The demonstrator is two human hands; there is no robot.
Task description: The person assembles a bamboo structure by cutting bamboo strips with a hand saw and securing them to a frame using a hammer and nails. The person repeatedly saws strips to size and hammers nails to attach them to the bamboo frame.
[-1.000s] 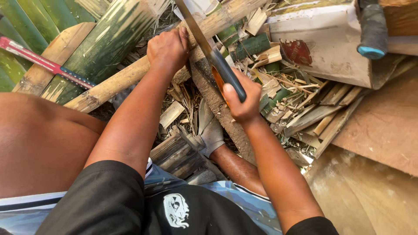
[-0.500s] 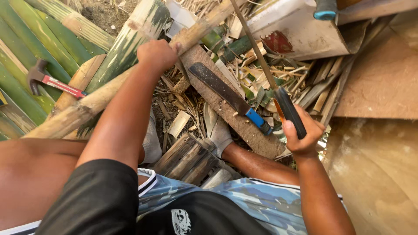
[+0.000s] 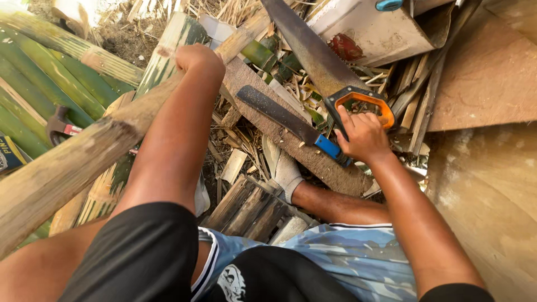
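left hand (image 3: 198, 59) gripping bamboo pole (image 3: 84, 156), right hand (image 3: 363, 134) at handsaw (image 3: 330, 72)

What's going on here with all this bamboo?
A person sits among bamboo scraps. The left hand grips a long bamboo pole slanting across the lap. The right hand rests at the orange-and-black handle of a hand saw. A blue-handled machete lies on a wooden block between them, and a hammer lies on the green bamboo.

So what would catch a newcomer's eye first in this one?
Probably the thick bamboo pole running from lower left up toward centre, gripped near its upper end by the left hand. Next, the right hand on the orange-and-black handle of a handsaw whose rusty blade points toward the top edge. Between them a blue-handled machete lies on a worn plank, among split green bamboo and scraps.
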